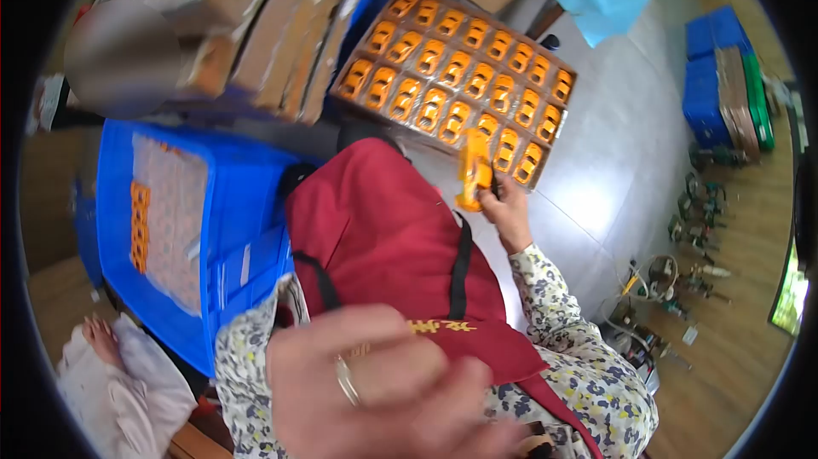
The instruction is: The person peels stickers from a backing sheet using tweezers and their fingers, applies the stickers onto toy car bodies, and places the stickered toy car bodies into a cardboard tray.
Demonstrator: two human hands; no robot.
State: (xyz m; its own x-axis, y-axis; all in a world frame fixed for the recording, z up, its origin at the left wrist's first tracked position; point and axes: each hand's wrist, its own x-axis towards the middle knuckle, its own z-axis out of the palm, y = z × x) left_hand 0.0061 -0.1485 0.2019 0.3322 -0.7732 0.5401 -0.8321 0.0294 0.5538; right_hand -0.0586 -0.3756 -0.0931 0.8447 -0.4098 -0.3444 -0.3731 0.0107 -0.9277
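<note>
My right hand [509, 210] grips a yellow-orange toy car [474, 161], held up in front of the near edge of a shallow cardboard box [383, 121]. Rows of matching toy cars [456, 67] fill that box. Close to the camera and blurred, my left hand [375, 382] wears a ring and has its fingers curled in. Whatever it may hold is hidden. A dark red apron [375, 212] covers my lap behind both hands.
To the left stands a blue crate [243, 178] with a pale sheet and several orange pieces inside. Stacked cardboard boxes [281, 41] rise at the upper left. Another person's hand [100, 340] shows at lower left. Blue bins [707, 84] and tools [699, 212] lie along the right.
</note>
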